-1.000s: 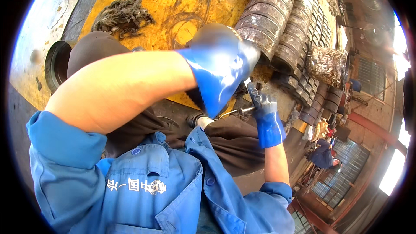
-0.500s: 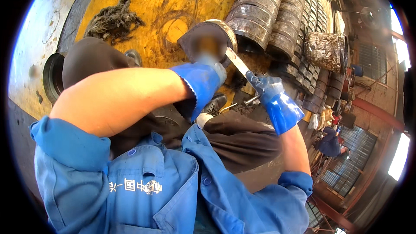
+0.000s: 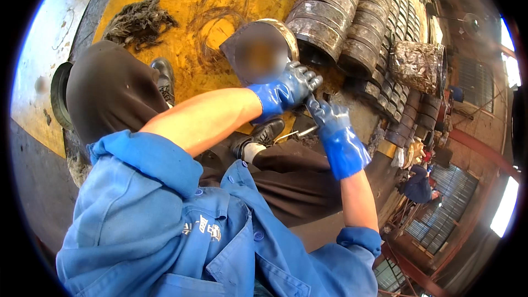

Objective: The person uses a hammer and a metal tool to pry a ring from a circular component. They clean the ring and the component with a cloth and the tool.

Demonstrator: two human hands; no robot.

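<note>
My left hand (image 3: 298,84), in a blue rubber glove, lies against the lower right rim of a metal ring (image 3: 293,41). Its fingers are curled, and what they close on is hidden. Just beyond its knuckles is my right hand (image 3: 331,118), gloved alike, with fingers closed and pointing toward the left. A short metal rod (image 3: 306,131) sticks out from beneath the right hand; the rest of that tool is covered by the gloves. The ring is a short, wide cylinder tilted on the yellow surface (image 3: 206,0), its inside blurred.
Long rows of stacked metal rings (image 3: 324,14) stretch away at the upper right, beside a shiny crumpled-looking cylinder (image 3: 416,66). A frayed rag (image 3: 142,21) lies at upper left. Another ring (image 3: 60,96) stands by my left knee. Farther right is another person (image 3: 419,184).
My left hand has moved right from the ring's near side, over where a flat metal bar showed. The right hand has shifted slightly left and down. The bar is now hidden.
</note>
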